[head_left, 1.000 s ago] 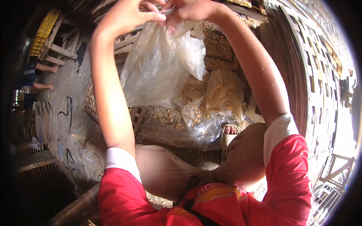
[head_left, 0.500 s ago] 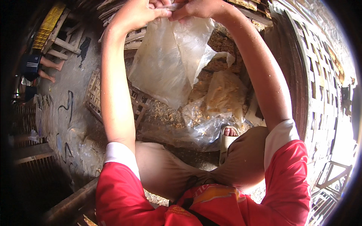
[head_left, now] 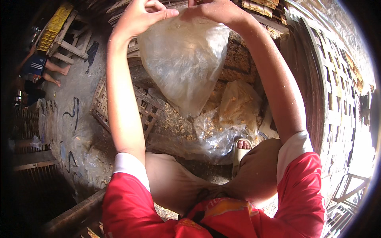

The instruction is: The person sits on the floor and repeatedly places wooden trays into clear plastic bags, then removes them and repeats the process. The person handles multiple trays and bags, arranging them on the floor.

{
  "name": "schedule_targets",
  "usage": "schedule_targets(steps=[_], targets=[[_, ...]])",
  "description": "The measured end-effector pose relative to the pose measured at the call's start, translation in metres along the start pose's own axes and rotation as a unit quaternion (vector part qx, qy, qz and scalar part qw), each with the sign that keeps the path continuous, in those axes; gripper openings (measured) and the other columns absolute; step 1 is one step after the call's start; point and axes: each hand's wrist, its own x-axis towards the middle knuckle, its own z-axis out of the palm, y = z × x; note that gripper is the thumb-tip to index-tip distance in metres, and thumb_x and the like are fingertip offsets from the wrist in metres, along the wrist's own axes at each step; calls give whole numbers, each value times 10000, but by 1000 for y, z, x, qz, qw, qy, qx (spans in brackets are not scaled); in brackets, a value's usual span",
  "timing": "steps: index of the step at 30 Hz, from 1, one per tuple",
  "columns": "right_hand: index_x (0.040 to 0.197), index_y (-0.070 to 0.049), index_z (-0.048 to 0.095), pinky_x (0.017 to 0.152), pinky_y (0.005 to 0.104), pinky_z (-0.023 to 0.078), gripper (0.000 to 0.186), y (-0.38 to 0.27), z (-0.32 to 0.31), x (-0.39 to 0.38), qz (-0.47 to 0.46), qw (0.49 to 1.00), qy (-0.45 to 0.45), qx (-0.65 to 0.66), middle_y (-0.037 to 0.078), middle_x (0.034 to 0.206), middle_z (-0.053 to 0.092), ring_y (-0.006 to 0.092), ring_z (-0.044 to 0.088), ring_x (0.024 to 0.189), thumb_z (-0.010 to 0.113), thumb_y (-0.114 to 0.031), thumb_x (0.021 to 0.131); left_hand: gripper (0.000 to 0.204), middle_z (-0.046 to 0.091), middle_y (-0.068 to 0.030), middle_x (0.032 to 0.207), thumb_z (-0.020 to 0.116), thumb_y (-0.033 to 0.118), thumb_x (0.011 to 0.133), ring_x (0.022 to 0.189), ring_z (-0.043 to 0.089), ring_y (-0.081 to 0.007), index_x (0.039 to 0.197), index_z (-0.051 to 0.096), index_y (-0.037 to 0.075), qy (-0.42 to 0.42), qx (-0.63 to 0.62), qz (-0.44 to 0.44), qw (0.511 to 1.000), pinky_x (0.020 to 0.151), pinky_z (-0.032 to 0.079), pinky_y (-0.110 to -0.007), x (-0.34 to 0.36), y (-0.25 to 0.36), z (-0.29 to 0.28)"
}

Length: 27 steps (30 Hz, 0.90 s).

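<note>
A large, cloudy plastic bag (head_left: 184,59) hangs below my hands at the top of the view, puffed out and narrowing toward its lower end. My right hand (head_left: 216,14) grips its upper edge, with some fingers cut off by the frame. Beside the bag's upper left, my left hand (head_left: 143,18) has its thumb stretched out, apart from the curled fingers. Nothing shows in that gap. Under the bag lies crumpled clear plastic (head_left: 238,103) with tan crumbs on it.
A slatted wooden crate (head_left: 149,107) lies left of the bag. Woven panels (head_left: 333,87) stand along the right. My sandalled foot (head_left: 242,146) rests by the plastic sheet. At far left, another person's legs (head_left: 51,71) lie near a yellow crate (head_left: 55,29).
The bag has gone from flat and creased to puffed out. My hands have drawn slightly apart, and my left thumb has come away from the bag's edge.
</note>
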Motion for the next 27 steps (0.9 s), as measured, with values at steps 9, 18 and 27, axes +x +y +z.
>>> schedule_targets(steps=[9,18,27], targets=[[1126,63,579,703,345,618,202,-1,1,1,19,984,47,173,179,930,732,239,742,841,639,-65,982,223,607,48,875,712,261,986,880,546,-70,978,662,45,-11,-68,9,998,845,475,-289,17,-51,5],[998,55,750,780,370,585,388,39,-41,-20,90,970,-180,-134,102,848,759,214,720,795,790,-310,870,87,645,-53,745,699,11,874,740,608,-117,849,615,10,150,72,5,986,652,489,-310,9,-17,-6],[1126,-11,766,919,367,562,357,37,-29,-16,-15,934,-199,-296,122,929,788,214,741,946,717,-316,947,75,642,-30,759,667,-5,906,735,574,-111,863,606,4,173,56,29,983,636,469,-299,17,2,-3]])
